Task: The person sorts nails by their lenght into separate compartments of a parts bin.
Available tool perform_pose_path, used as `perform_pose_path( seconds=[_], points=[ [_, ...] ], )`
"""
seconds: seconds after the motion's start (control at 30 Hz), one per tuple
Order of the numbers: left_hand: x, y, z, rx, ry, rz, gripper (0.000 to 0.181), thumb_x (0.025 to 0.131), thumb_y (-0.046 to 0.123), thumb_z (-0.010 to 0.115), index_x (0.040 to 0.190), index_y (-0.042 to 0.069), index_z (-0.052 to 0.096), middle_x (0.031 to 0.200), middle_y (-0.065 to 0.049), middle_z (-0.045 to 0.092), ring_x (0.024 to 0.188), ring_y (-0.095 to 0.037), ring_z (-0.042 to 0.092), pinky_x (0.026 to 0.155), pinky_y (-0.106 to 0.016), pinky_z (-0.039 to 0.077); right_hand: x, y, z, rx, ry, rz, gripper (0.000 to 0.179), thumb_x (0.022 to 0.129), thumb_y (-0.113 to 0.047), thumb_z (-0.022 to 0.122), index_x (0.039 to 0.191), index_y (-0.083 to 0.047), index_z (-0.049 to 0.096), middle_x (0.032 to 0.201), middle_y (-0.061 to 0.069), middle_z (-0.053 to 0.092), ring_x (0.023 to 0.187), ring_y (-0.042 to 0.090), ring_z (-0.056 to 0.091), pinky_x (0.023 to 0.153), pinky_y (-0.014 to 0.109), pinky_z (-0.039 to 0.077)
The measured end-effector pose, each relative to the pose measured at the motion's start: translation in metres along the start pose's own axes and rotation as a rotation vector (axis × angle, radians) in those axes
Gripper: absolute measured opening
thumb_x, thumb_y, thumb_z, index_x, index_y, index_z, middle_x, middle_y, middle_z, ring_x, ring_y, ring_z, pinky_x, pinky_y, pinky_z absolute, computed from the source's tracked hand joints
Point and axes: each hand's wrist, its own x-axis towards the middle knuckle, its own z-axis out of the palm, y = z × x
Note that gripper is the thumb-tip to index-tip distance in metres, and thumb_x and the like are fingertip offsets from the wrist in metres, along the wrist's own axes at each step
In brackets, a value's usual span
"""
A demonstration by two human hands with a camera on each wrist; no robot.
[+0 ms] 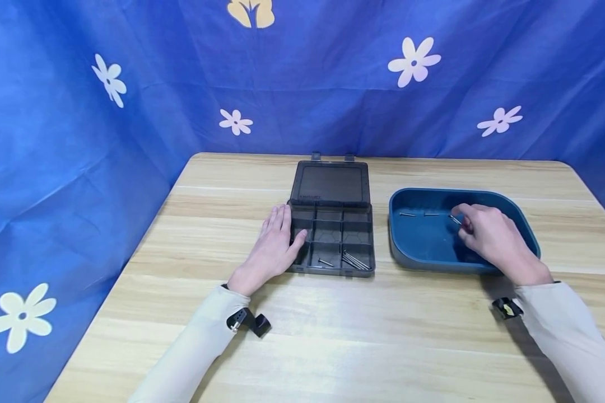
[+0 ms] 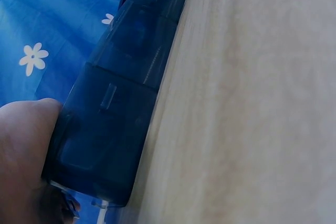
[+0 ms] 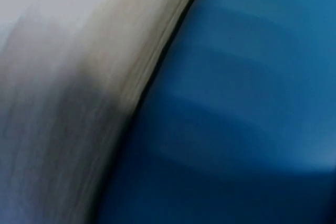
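Head view: right hand [image 1: 495, 236] pinches a screw [image 1: 456, 220] inside the blue bin [image 1: 420, 240]; left hand [image 1: 271, 244], fingers extended, rests against the compartment box [image 1: 327, 230]. The screw seems light, rigid, slick; best held mid-shank.

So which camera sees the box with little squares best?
The head view: it shows the open box, lid and compartments, from above. The left wrist shows mainly its outside, close up; the right wrist doesn't show it.
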Motion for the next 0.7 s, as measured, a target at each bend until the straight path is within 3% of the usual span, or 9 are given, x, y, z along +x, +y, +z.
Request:
perform_pose_path(
  seconds=[0.2,0.5,0.7],
  points=[
    [0.001,0.0,0.001,-0.007,-0.001,-0.001,0.075,0.104,0.045,0.029,0.151,-0.006,0.005,0.158,-0.024,0.008,0.146,-0.037,0.001,0.118,-0.049,0.007,0.0,-0.003,0.002,0.004,0.018,-0.024,0.026,0.078,0.002,0.07,0.103,0.003,0.066,0.071,0.005,0.051,0.061,0.019,0.048,0.053,0.033,0.039],
    [0.001,0.0,0.001,0.003,0.002,-0.004,0.074,0.103,0.046,0.029,0.152,-0.006,0.005,0.158,-0.024,0.008,0.146,-0.038,0.003,0.118,-0.049,0.008,0.003,-0.009,0.005,0.062,0.044,0.015,0.021,0.077,-0.001,0.069,0.093,-0.002,0.056,0.068,0.004,0.05,0.056,0.018,0.046,0.049,0.03,0.036],
    [0.001,0.001,0.0,0.007,0.001,-0.002,0.075,0.103,0.046,0.029,0.151,-0.007,0.005,0.158,-0.025,0.008,0.146,-0.04,0.004,0.118,-0.05,0.008,0.007,-0.018,0.005,0.062,0.083,-0.024,0.016,0.077,0.001,0.066,0.093,0.001,0.064,0.073,0.007,0.054,0.06,0.02,0.048,0.052,0.032,0.038]
  ],
)
